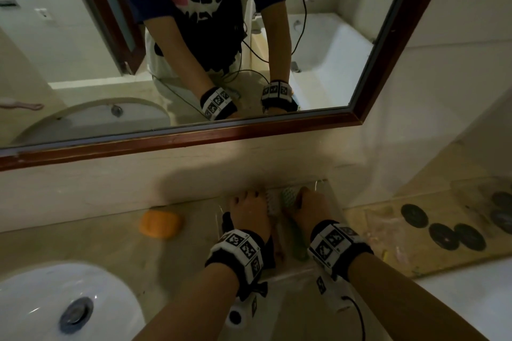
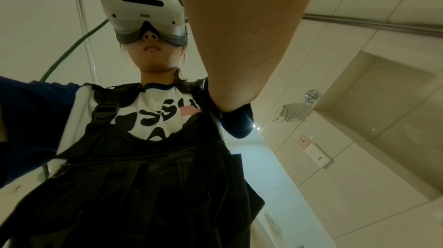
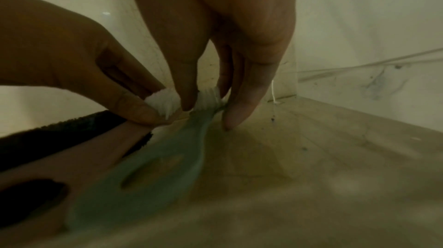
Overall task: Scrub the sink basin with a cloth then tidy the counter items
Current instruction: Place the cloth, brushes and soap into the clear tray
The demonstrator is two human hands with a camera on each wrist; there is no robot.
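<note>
Both hands are at the back of the counter by the wall. My left hand [image 1: 249, 202] [image 3: 153, 110] pinches the white-bristled head [image 3: 163, 102] of a pink brush [image 3: 84, 167]. My right hand [image 1: 303, 199] [image 3: 210, 108] pinches the bristled head [image 1: 289, 196] of a green brush [image 1: 300, 246] [image 3: 167, 167]. The two brushes lie side by side with their handles toward me, low on a clear tray [image 1: 322, 183]. The white sink basin [image 1: 116, 299] is at the lower left, away from both hands. No cloth is in view. The left wrist view shows only the person's arm and torso.
An orange soap bar [image 1: 159, 224] lies on the counter left of my hands. Several black discs [image 1: 443, 235] sit on a clear mat to the right. A wood-framed mirror [image 1: 194, 138] hangs just above the backsplash. A wall corner closes the right side.
</note>
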